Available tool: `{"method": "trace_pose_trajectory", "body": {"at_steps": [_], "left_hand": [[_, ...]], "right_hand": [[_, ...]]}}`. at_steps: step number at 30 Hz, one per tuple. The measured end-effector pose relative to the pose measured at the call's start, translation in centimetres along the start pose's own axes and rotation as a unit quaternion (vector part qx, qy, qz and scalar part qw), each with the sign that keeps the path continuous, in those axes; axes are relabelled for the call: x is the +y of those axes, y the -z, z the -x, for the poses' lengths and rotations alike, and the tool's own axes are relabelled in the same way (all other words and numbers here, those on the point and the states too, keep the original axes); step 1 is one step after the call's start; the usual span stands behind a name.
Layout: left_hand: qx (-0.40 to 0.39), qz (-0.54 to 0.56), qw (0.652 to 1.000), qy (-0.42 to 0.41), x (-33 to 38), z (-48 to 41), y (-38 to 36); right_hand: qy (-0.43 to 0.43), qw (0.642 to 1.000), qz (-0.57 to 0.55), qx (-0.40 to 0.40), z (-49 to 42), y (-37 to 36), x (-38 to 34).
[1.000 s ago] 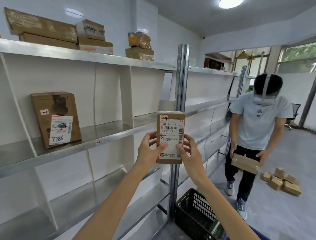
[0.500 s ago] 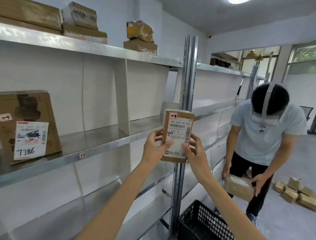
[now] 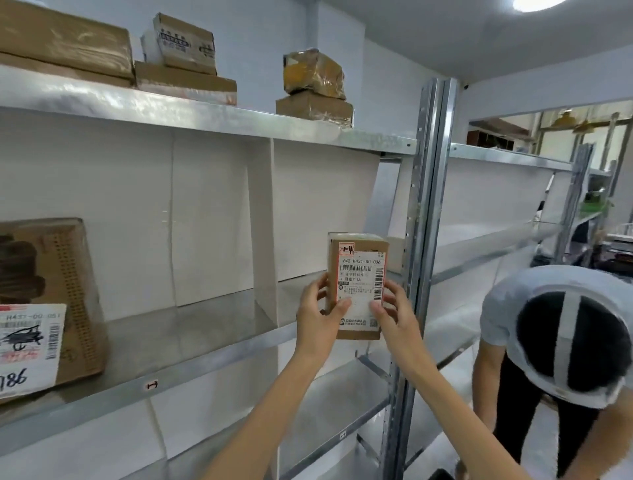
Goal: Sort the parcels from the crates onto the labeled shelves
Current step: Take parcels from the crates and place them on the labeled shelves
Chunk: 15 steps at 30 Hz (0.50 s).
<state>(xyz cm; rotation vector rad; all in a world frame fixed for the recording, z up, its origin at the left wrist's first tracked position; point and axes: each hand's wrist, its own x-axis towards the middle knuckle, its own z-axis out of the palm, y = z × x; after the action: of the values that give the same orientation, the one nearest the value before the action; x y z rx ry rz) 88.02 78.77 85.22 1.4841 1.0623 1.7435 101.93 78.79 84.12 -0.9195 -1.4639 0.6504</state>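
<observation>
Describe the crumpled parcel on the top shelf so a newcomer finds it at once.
Find the metal upright post between the shelf bays, then the top shelf just left of it. The crumpled parcel sits on a flat brown box there. Unlike the square-edged cartons further left, it is lumpy and wrapped in shiny yellowish tape.

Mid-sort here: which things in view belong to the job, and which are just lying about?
Job: parcel, gripped upright by left hand and right hand; middle shelf; its tag.
Just about: top-shelf boxes, already placed; leaning box at left; other person; ceiling light.
</observation>
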Motion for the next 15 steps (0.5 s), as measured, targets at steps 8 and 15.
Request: {"method": "trace_pose_trajectory", "body": {"at_steps": [8,15], "left_hand": [[0.074,-0.051,0.996,-0.004,-2.2,-5.4,-0.2],[0.136,-0.095,0.986,-0.017,-4.1,-9.6,-1.2]], "right_hand": [[0.002,0.997,-0.053,-0.059,-7.2,-2.4,3.5],[0.004,0.989,-0.084,-0.119,-13.1,-3.8,6.8]]}}
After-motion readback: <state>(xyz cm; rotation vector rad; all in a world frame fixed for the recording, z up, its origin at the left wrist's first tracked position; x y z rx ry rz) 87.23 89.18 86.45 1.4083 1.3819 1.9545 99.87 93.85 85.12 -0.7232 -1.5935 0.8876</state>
